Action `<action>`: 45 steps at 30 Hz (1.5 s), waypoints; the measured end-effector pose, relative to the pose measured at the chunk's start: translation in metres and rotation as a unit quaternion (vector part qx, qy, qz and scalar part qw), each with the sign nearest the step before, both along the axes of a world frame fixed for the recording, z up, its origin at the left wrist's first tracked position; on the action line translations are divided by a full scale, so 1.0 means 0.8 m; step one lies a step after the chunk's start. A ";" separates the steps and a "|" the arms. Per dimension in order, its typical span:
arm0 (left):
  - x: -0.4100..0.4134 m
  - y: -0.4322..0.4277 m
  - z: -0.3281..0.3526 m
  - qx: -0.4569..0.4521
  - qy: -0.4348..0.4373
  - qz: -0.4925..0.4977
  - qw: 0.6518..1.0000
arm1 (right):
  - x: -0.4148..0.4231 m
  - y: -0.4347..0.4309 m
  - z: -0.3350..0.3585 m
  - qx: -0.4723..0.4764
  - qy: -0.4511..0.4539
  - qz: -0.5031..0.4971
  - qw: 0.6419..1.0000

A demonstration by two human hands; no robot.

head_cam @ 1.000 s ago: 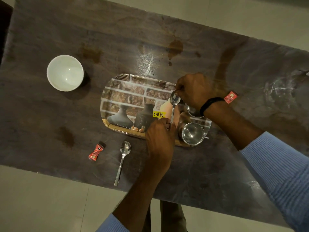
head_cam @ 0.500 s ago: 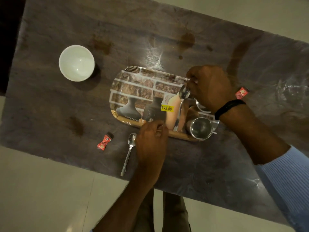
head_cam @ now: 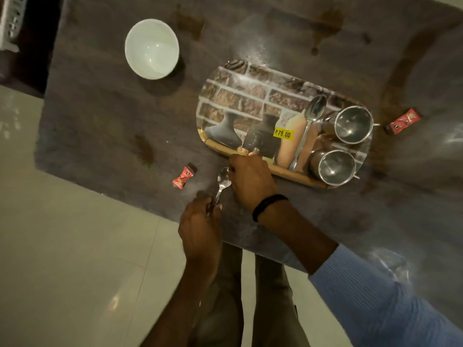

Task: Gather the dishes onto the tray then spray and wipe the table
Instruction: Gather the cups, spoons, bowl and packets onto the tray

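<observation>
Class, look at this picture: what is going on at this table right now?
A person is clearing dishes onto a tray. Two steel cups and one spoon already lie on it. The left hand grips the handle of a second spoon on the table, while the right hand rests at the tray's near edge. A white bowl and two red wrappers remain off the tray.

My only view is the head camera, looking steeply down from above the table (head_cam: 100, 116). It sits close, tilted, taking in the tray (head_cam: 250, 151), both forearms and the floor (head_cam: 62, 246) at the near edge.
</observation>
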State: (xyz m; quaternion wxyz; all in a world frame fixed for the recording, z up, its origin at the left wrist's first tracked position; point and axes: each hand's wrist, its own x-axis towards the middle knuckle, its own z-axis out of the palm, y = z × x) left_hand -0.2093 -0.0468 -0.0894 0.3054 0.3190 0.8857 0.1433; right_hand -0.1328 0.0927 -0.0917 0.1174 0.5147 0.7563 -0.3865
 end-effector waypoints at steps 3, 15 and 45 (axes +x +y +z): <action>0.004 0.007 0.003 0.013 -0.017 0.025 0.999 | -0.003 -0.003 -0.008 0.007 0.010 0.002 1.000; 0.014 0.045 0.021 0.056 0.025 -0.029 0.998 | 0.037 0.066 0.039 0.025 0.086 -0.119 0.989; 0.083 0.188 -0.023 0.072 0.033 -0.131 0.988 | 0.107 0.222 -0.022 0.132 -0.011 -0.099 0.986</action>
